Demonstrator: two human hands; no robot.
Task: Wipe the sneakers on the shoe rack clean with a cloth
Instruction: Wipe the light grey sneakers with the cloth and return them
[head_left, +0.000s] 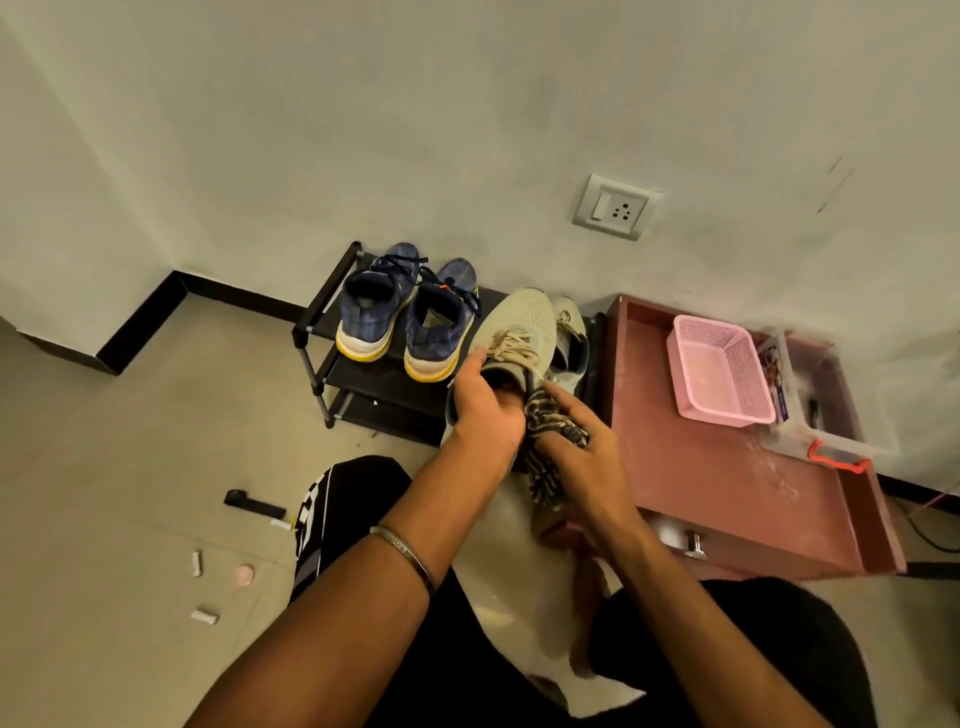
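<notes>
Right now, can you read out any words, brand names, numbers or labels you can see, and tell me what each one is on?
None can be read.
Bangle on the left wrist: engraved marks, too small to read.
Black shorts: white print, only partly in view, unreadable.
Packet beside the pink basket: print too blurred.

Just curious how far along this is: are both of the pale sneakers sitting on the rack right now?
No: the left hand holds one pale sneaker up off the shoe rack, while its mate sits behind.
</notes>
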